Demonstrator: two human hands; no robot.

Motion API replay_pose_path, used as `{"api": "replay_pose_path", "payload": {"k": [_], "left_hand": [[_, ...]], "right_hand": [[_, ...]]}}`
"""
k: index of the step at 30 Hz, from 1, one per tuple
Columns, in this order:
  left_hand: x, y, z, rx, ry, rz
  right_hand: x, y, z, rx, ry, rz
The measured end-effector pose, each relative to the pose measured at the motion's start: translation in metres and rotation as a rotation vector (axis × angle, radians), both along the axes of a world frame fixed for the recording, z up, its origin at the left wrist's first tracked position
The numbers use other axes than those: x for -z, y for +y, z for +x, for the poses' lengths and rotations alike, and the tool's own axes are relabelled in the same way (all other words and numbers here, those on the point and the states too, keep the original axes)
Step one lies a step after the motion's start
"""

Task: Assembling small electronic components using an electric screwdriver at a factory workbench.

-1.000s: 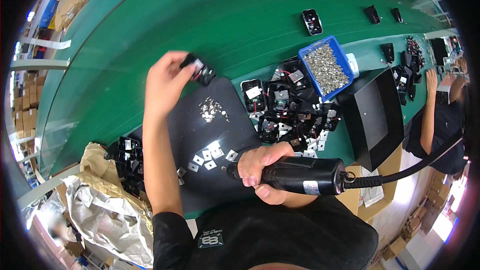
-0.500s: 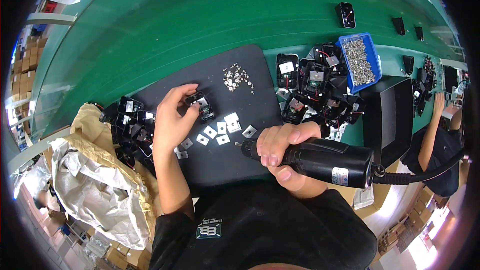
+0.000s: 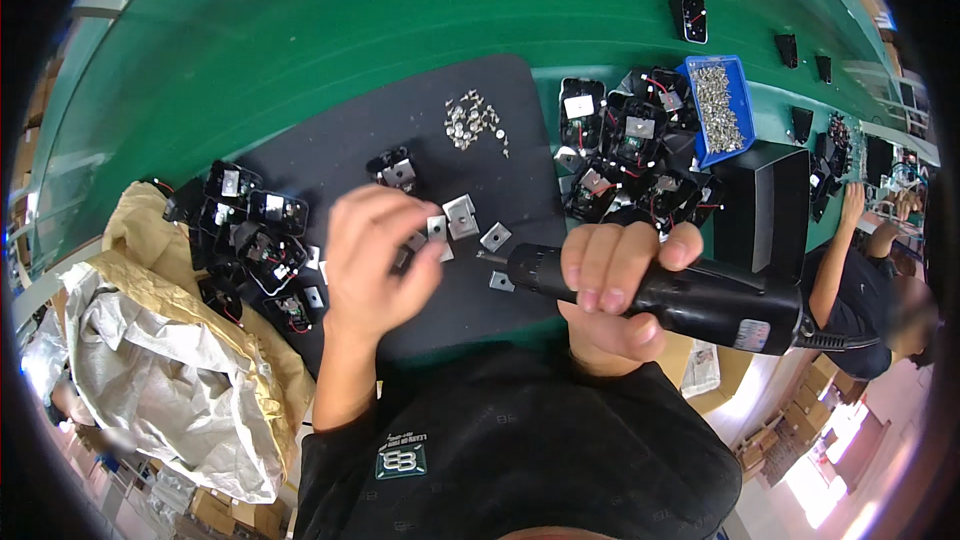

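From here I judge the step in hand to be picking out a plate (image 3: 462, 218) for the housing (image 3: 398, 174), and the next move seems to call for a pinch on one. My left hand (image 3: 380, 260) hovers over the plates, thumb and forefinger well apart, the housing on the mat (image 3: 325, 165) just beyond it; my right hand (image 3: 615, 275) grips the driver (image 3: 705, 308).

left hand (image 3: 375, 262): released black case (image 3: 391, 159) | moved over to metal plates (image 3: 461, 218)

Long green worktop (image 3: 330, 50), cardboard boxes (image 3: 800, 418) stacked lower right; pinkish floor (image 3: 868, 408), bright white glare (image 3: 815, 482)
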State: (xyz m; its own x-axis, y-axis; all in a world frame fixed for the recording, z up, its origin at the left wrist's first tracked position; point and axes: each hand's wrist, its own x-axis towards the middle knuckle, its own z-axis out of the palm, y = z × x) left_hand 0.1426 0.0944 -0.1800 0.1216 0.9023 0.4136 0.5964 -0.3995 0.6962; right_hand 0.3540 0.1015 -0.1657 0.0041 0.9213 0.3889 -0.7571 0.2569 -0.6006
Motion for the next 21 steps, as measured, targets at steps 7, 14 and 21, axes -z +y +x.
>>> {"api": "replay_pose_path", "payload": {"k": [7,14,21], "left_hand": [[0.020,-0.034,0.013,0.078,-0.019,0.033],[0.020,-0.036,0.003,0.081,-0.081,-0.012],[0.023,-0.037,-0.006,0.143,-0.216,-0.033]], "right_hand": [[-0.019,0.001,-0.015,0.001,0.065,0.069],[-0.026,-0.007,-0.027,-0.039,0.056,0.039],[-0.029,-0.007,-0.031,-0.079,0.062,0.036]]}}
